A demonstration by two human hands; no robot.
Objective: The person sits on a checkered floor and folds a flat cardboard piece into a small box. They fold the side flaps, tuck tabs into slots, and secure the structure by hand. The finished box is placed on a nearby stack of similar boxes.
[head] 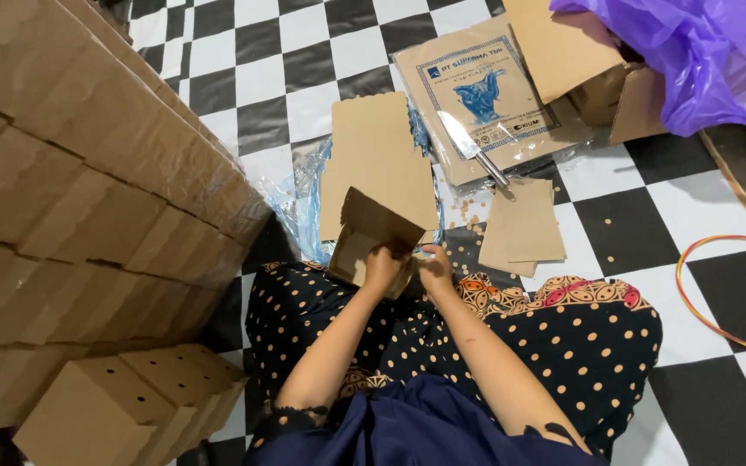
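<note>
Cardboard box [371,243], small, brown and half-formed, sits at the centre of the head view, held just above the person's lap over the dotted dark fabric [580,345]. One flap stands up and tilts toward the upper left; the body below it is partly hidden by the hands. The left hand [383,267] grips the near edge of the box with its fingers curled tight around the card. The right hand [435,266] is just beside it, fingers bent and pinching the same edge; its fingertips are hidden, so how far they close cannot be told exactly.

Judging by this, the step in hand is folding the blank into shape, with the near side being pressed in. The next move seems to call for a firm hold on the body while the raised flap is brought down squarely.

Above the box a flat cardboard blank [377,164] lies on clear plastic wrap [291,203]. Right of it lie smaller card pieces [524,231] and a knife [474,148] on a wrapped pack of blanks [485,95]. A purple plastic bag [692,52] fills the upper right. Stacked folded boxes [88,198] rise at the left, and finished boxes [123,406] lie at the lower left on the checkered floor [287,78]. Coloured wires [718,293] curve at the right edge.
</note>
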